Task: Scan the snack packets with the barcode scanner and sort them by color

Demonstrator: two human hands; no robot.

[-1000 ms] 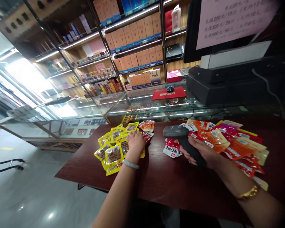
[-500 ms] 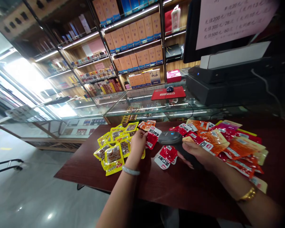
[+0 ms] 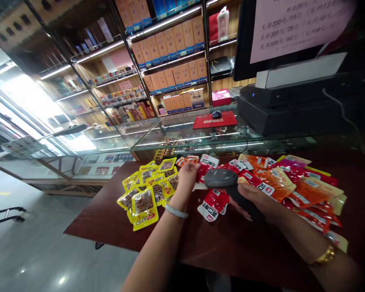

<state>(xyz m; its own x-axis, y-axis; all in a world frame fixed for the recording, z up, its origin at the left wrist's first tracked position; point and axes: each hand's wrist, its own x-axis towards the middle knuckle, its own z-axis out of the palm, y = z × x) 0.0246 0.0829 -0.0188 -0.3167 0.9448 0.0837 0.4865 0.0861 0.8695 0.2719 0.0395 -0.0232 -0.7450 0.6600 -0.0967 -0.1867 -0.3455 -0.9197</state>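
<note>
A black handheld barcode scanner [image 3: 222, 178] is wrapped in my right hand [image 3: 255, 198], its head pointing left over the table. My left hand [image 3: 187, 176] pinches the edge of a red-and-white snack packet [image 3: 204, 168], just left of the scanner's head. Below the scanner lie other red-and-white packets [image 3: 213, 205]. Yellow snack packets [image 3: 144, 202] form a loose pile left of my left hand. Small orange packets [image 3: 192, 159] sit behind its fingers. On the right, beyond the scanner, spreads a heap of orange and red packets [image 3: 310, 188].
The dark wooden table [image 3: 103, 219] meets a glass display counter [image 3: 170, 136]. On the counter are a red mat [image 3: 205, 120] with a computer mouse [image 3: 216, 114] and a black cash drawer [image 3: 267, 115] below a monitor [image 3: 245, 48]. Shelves of boxes [image 3: 176, 38] stand behind.
My left hand has moved right with the red-and-white packet, bringing it against the scanner's head. The scanner has shifted slightly to the right in my right hand.
</note>
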